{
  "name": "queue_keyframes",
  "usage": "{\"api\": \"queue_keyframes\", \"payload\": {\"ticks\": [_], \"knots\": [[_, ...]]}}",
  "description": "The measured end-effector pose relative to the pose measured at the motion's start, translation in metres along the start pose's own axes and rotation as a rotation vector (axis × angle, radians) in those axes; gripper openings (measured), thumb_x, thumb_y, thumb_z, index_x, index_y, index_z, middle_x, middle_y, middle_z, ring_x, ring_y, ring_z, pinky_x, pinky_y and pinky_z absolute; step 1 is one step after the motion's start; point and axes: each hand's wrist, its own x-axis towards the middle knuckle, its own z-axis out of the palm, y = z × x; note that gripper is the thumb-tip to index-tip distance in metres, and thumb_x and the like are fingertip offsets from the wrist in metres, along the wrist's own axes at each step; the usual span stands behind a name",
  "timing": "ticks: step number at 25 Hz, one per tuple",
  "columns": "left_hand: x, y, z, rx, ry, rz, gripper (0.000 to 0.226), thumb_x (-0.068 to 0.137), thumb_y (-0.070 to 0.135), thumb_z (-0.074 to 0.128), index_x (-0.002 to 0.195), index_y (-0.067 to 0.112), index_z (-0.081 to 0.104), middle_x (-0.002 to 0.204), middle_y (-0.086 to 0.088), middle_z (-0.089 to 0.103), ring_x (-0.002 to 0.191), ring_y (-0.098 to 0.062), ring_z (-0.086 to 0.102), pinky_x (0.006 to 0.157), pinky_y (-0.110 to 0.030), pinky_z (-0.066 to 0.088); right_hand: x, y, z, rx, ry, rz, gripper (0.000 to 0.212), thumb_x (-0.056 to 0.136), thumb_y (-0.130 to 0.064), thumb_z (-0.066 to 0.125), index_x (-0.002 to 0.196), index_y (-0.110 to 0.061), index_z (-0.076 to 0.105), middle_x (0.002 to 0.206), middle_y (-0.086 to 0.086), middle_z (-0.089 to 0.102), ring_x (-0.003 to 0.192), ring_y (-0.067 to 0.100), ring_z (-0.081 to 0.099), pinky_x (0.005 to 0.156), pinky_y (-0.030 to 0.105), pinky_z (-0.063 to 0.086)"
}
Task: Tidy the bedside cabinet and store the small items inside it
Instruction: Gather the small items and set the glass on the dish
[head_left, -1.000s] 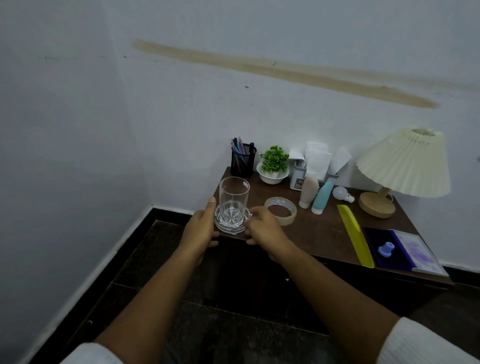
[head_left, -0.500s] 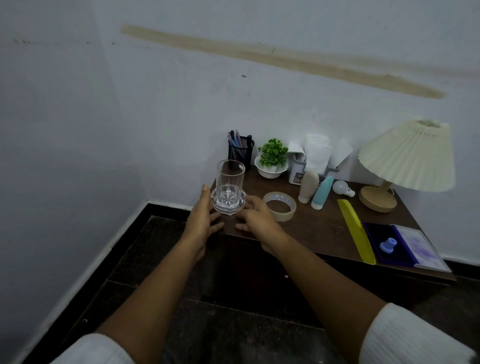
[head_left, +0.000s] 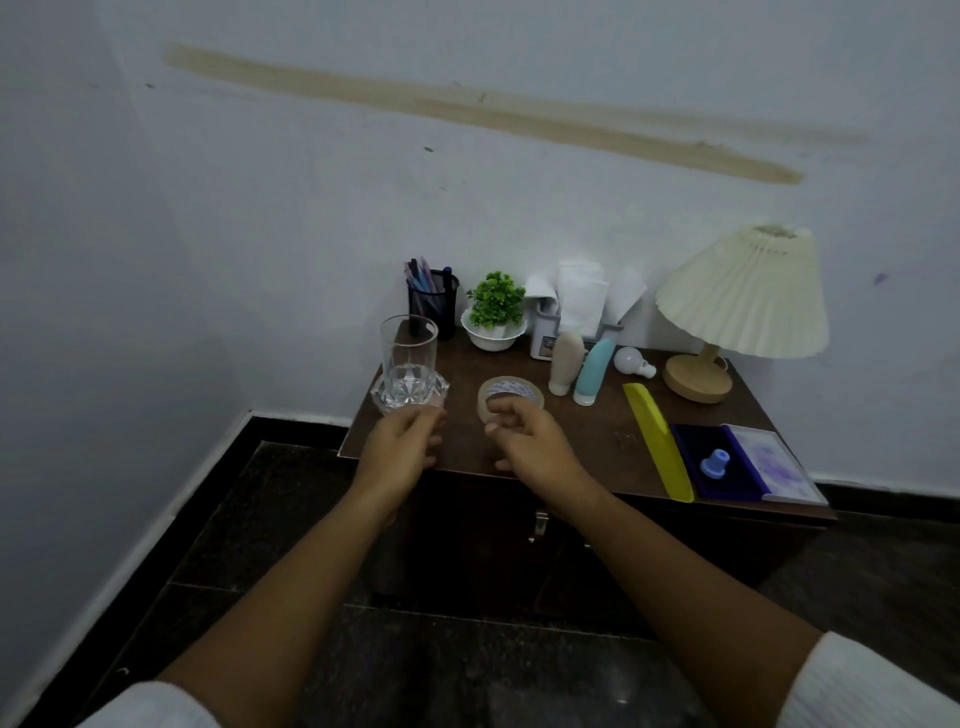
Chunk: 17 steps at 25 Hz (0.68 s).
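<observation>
Two relaxed, empty hands (head_left: 401, 457) (head_left: 535, 448) hang over the brown cabinet (head_left: 597, 441) against a white wall (head_left: 311, 208).

Dim, flat, bluish light is filling the room, turning the wall (head_left: 311, 234) grey and the floor (head_left: 467, 675) almost black. The bedside cabinet (head_left: 623, 551) front is sinking into shadow. Faint glints are showing on the glass (head_left: 409, 358). The wide lens is bowing the left skirting (head_left: 156, 545), and the near sleeves (head_left: 872, 686) are looking soft.

We extend both forearms to the front edge of the cabinet (head_left: 608, 441). Our right hand (head_left: 535, 449) hangs loosely curled, holding nothing; our left hand (head_left: 400, 454) curls near the front-left corner, grip not determinable.
</observation>
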Motion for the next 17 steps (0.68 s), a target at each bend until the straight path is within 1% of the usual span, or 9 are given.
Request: {"api": "queue_keyframes", "payload": {"ticks": [1, 3, 6, 9, 10, 12, 14, 16, 17], "knots": [[0.002, -0.002, 0.010, 0.077, -0.067, 0.017, 0.025, 0.099, 0.049, 0.056, 0.099, 0.030, 0.071, 0.108, 0.000, 0.072, 0.105, -0.018, 0.068, 0.093, -0.041, 0.056, 0.001, 0.004, -0.009, -0.009, 0.080, 0.025, 0.033, 0.097, -0.011, 0.056, 0.130, -0.019, 0.058, 0.117, 0.003, 0.062, 0.093, 0.014, 0.064, 0.086, 0.050, 0.060], [0.008, -0.005, 0.030, 0.197, -0.129, 0.070, 0.029, 0.095, 0.055, 0.058, 0.104, 0.031, 0.072, 0.107, 0.006, 0.072, 0.104, -0.013, 0.067, 0.096, -0.043, 0.055, 0.002, 0.009, -0.022, 0.005, 0.153, 0.079, 0.043, 0.094, -0.009, 0.054, 0.137, -0.016, 0.051, 0.109, 0.002, 0.061, 0.089, 0.019, 0.066, 0.079, 0.049, 0.062], [0.023, -0.005, 0.050, 0.265, -0.099, 0.084, 0.041, 0.093, 0.057, 0.057, 0.120, 0.028, 0.068, 0.116, 0.009, 0.069, 0.107, -0.011, 0.064, 0.099, -0.046, 0.054, 0.011, 0.003, -0.029, 0.010, 0.070, 0.145, 0.061, 0.095, -0.008, 0.052, 0.152, -0.018, 0.034, 0.112, -0.001, 0.053, 0.096, 0.021, 0.066, 0.073, 0.037, 0.063], [0.034, -0.009, 0.052, 0.264, -0.081, 0.060, 0.046, 0.094, 0.054, 0.056, 0.131, 0.025, 0.063, 0.125, 0.005, 0.066, 0.111, -0.015, 0.063, 0.100, -0.048, 0.053, 0.018, -0.004, -0.027, -0.021, -0.042, 0.150, 0.065, 0.098, -0.010, 0.052, 0.157, -0.019, 0.025, 0.109, -0.002, 0.052, 0.096, 0.020, 0.065, 0.072, 0.036, 0.061], [0.035, -0.010, 0.051, 0.242, -0.069, 0.053, 0.046, 0.096, 0.050, 0.057, 0.133, 0.024, 0.062, 0.127, 0.004, 0.065, 0.112, -0.015, 0.062, 0.100, -0.048, 0.053, 0.020, -0.002, -0.027, -0.030, -0.064, 0.141, 0.066, 0.099, -0.010, 0.053, 0.157, -0.020, 0.024, 0.113, -0.002, 0.052, 0.099, 0.021, 0.065, 0.074, 0.037, 0.061], [0.037, -0.010, 0.050, 0.165, -0.051, 0.043, 0.043, 0.100, 0.042, 0.057, 0.137, 0.021, 0.060, 0.129, 0.003, 0.062, 0.113, -0.015, 0.061, 0.096, -0.045, 0.056, 0.022, 0.005, -0.030, -0.007, -0.089, 0.128, 0.064, 0.100, -0.009, 0.053, 0.157, -0.019, 0.026, 0.124, -0.001, 0.049, 0.105, 0.022, 0.065, 0.077, 0.037, 0.060], [0.036, -0.010, 0.052, 0.121, -0.049, 0.050, 0.041, 0.101, 0.039, 0.056, 0.138, 0.021, 0.059, 0.129, 0.005, 0.060, 0.113, -0.014, 0.060, 0.094, -0.042, 0.057, 0.020, 0.010, -0.034, 0.056, -0.095, 0.124, 0.059, 0.100, -0.007, 0.053, 0.154, -0.015, 0.032, 0.135, 0.000, 0.050, 0.104, 0.020, 0.065, 0.071, 0.032, 0.060], [0.034, -0.011, 0.056, 0.226, 0.007, 0.130, 0.040, 0.099, 0.045, 0.056, 0.133, 0.026, 0.062, 0.128, 0.006, 0.061, 0.110, -0.013, 0.062, 0.097, -0.043, 0.055, 0.013, 0.015, -0.043, 0.065, -0.091, 0.112, 0.052, 0.101, -0.009, 0.054, 0.150, -0.015, 0.039, 0.145, 0.002, 0.050, 0.104, 0.019, 0.066, 0.064, 0.027, 0.058], [0.031, -0.011, 0.059, 0.297, 0.030, 0.187, 0.037, 0.098, 0.045, 0.056, 0.129, 0.027, 0.064, 0.126, 0.004, 0.062, 0.107, -0.012, 0.062, 0.096, -0.041, 0.054, 0.008, 0.016, -0.049, 0.056, -0.085, 0.106, 0.049, 0.101, -0.010, 0.055, 0.147, -0.015, 0.042, 0.145, 0.002, 0.050, 0.105, 0.019, 0.066, 0.064, 0.027, 0.058]]}}
